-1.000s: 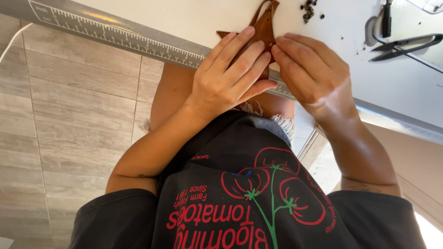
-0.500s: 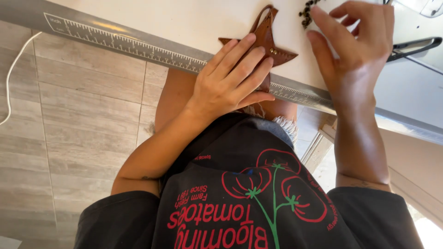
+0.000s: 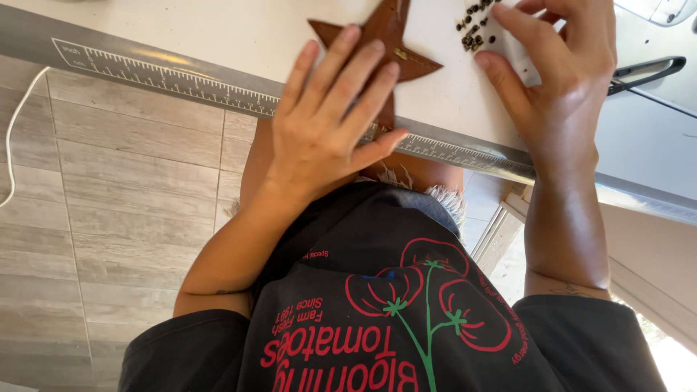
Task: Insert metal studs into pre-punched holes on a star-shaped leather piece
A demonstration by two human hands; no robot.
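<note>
Brown leather star [image 3: 388,40] lies flat at the white table's ruler-marked edge [image 3: 181,76], pinned under the left hand [image 3: 327,123], fingers spread. One metal stud [image 3: 400,53] sits in it. The right hand [image 3: 559,80], fingers loosely apart and holding nothing, reaches the loose stud pile [image 3: 475,29]; more setting seems left.

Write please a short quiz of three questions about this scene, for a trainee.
1. True or false: the left hand lies flat on the brown star.
2. What does the right hand reach for? A) the ruler strip B) the small dark pieces C) the white cord
3. Where does the star's lower point lie relative to the table edge?

Key
1. True; the fingers are spread over it.
2. B; the fingertips are at the pile of small dark pieces.
3. It reaches over the ruler strip at the edge.
</note>
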